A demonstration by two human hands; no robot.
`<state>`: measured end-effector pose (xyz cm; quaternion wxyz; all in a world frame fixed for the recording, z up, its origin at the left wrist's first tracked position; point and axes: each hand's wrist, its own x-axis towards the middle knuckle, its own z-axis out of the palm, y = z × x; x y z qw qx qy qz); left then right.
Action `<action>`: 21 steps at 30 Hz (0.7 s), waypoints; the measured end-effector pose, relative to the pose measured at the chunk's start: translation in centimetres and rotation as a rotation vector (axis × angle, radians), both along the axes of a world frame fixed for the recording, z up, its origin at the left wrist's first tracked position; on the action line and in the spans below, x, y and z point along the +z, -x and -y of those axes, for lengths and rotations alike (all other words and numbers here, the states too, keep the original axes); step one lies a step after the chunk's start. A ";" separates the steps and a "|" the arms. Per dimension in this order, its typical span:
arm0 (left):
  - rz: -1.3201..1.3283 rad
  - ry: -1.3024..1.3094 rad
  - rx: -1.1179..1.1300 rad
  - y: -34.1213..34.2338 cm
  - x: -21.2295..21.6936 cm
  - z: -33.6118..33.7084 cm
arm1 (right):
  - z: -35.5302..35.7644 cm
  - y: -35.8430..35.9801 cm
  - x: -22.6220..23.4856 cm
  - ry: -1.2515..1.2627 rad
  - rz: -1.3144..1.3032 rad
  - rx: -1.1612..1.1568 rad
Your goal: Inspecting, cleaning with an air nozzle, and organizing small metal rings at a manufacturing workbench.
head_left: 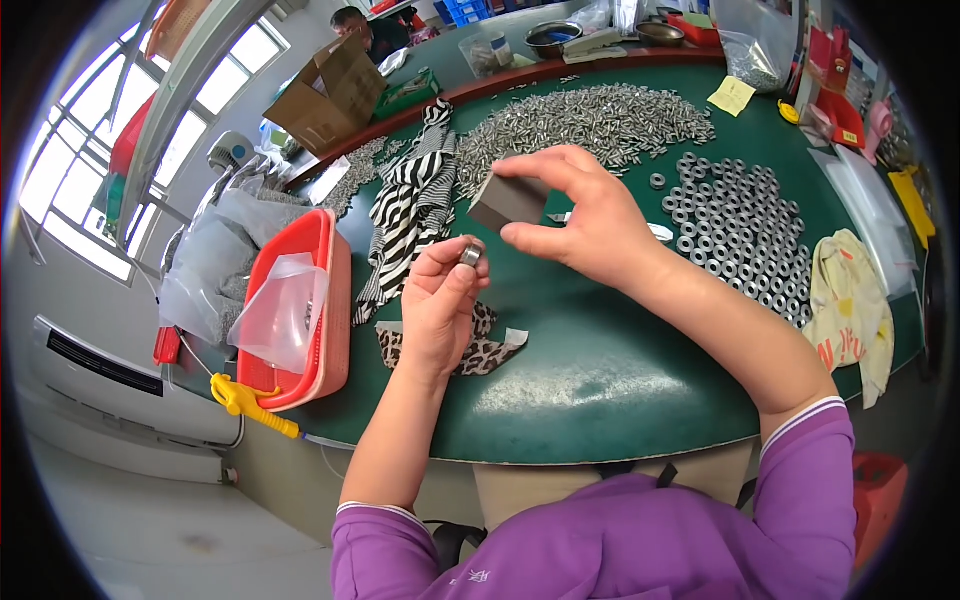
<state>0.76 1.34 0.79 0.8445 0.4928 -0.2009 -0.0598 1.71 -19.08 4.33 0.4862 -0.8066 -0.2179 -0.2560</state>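
Steel glints from a small metal ring (471,254) pinched at the fingertips of the left hand (440,310), which is raised above the green tabletop (600,370) with its fingers curled together around the part. The right hand (585,215) is lifted just beside it, thumb and fingers closed on a grey rectangular block (505,200) that tilts down toward the ring; the block and the ring are near each other but not touching. Both forearms come from purple sleeves (640,540) at the lower edge.

Under the left hand a leopard-print cloth (485,350) lies on the tabletop, and a zebra-striped cloth (415,205) runs away from it toward the far side. To the person's left sits a red plastic basket (330,330) with a clear plastic bag (280,310) in it. Beyond the hands a wide heap of small silver metal parts (590,120) is spread out, and to the right many loose metal rings (735,225) lie flat in a patch. A pale yellow printed cloth (850,300) hangs at the right edge of the tabletop, and a yellow sticky note (732,96) lies further back. At the far left corner stands an open cardboard box (330,95), with another person (365,25) behind it.
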 end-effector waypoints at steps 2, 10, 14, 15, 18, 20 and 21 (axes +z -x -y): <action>-0.029 0.029 0.028 0.1 0.0 0.3 | -0.7 1.2 0.7 0.071 0.054 0.098; 0.049 0.036 -0.019 0.2 0.2 -0.1 | -0.4 0.7 0.8 0.094 0.039 0.002; 0.013 0.047 -0.004 0.2 0.2 0.2 | -1.0 0.8 0.4 -0.051 0.018 0.120; -0.012 0.054 0.026 0.2 0.1 0.1 | -1.8 1.4 0.2 -0.047 0.083 0.159; -0.153 0.050 0.053 0.1 0.0 -0.2 | -3.1 3.7 0.7 0.095 0.251 0.240; 0.005 0.051 0.096 1.0 1.2 0.8 | -2.3 2.9 1.0 0.131 0.243 0.159; 0.028 0.018 0.060 0.1 0.2 -0.2 | -1.7 1.5 0.8 0.054 0.138 0.101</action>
